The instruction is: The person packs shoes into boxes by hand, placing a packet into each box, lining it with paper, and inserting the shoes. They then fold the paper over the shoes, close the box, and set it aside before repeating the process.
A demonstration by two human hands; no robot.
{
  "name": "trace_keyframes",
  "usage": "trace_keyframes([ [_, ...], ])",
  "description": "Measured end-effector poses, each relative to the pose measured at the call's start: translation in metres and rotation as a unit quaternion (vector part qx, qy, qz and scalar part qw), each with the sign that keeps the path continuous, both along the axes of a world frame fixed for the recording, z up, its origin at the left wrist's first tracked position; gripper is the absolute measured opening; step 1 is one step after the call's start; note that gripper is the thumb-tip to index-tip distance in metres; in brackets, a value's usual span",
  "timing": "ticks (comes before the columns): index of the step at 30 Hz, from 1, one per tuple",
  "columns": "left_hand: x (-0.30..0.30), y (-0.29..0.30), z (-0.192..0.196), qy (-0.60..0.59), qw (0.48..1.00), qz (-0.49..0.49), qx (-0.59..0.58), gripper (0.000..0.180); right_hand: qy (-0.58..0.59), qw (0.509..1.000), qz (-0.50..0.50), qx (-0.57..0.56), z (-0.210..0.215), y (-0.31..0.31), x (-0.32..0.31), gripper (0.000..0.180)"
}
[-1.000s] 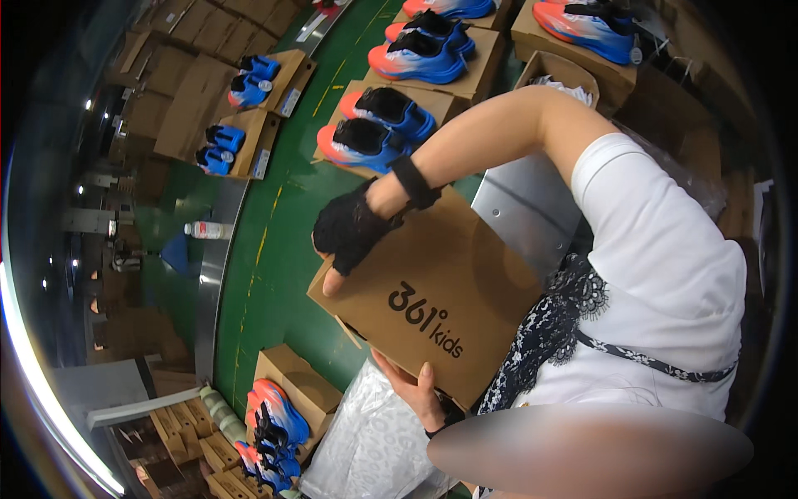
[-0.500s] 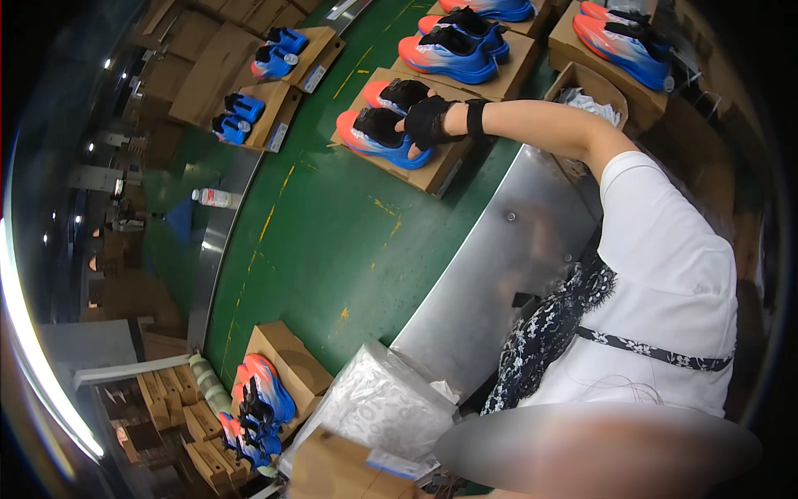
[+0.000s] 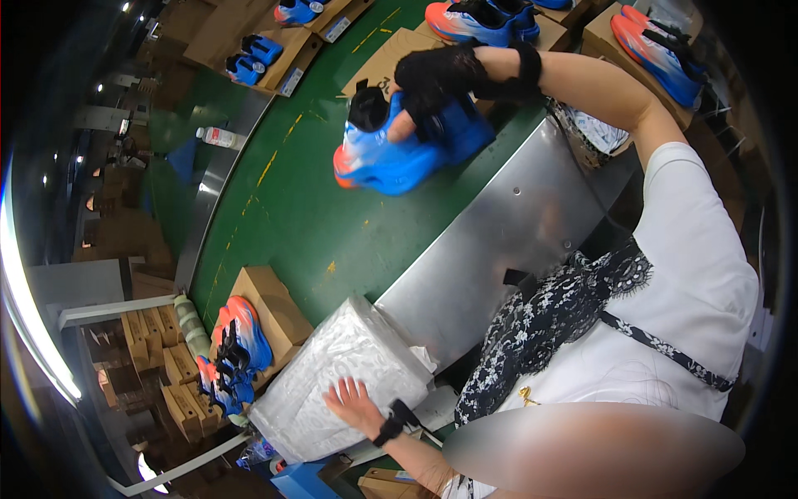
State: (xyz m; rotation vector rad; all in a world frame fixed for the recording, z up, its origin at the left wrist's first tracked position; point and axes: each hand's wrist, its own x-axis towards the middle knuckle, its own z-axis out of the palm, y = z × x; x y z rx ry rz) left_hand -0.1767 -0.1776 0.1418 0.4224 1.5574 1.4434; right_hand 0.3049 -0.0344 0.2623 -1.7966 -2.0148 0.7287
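Note:
My right hand [image 3: 445,75], in a black lace glove, is shut on a pair of blue shoes with orange toes [image 3: 391,162]. It holds them above the green conveyor belt [image 3: 283,216], just off an open brown box [image 3: 391,54]. My left hand [image 3: 353,403], bare with a black wrist band, lies flat with fingers spread on a stack of white wrapping paper in clear plastic [image 3: 332,366] at the near end of a metal table [image 3: 499,241].
A brown box [image 3: 278,312] with a blue and orange pair [image 3: 241,333] on it sits beside the paper. More boxed pairs lie along the far belt [image 3: 482,17] [image 3: 657,46] [image 3: 253,58]. A plastic bottle [image 3: 220,137] lies on the belt's rail. Stacked cartons fill the lower left.
A second ago both hands held a brown shoe box. The box is gone from view; my right hand reached to the belt and lifted the blue pair, and my left hand dropped onto the paper.

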Motion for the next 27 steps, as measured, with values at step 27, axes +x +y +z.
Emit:
trace_keyframes([
  [27,0.219,0.126,-0.065,0.422,0.598,-0.634,0.251,0.044,-0.108,0.953,-0.215,0.186,-0.252,0.045,-0.074,0.052],
])
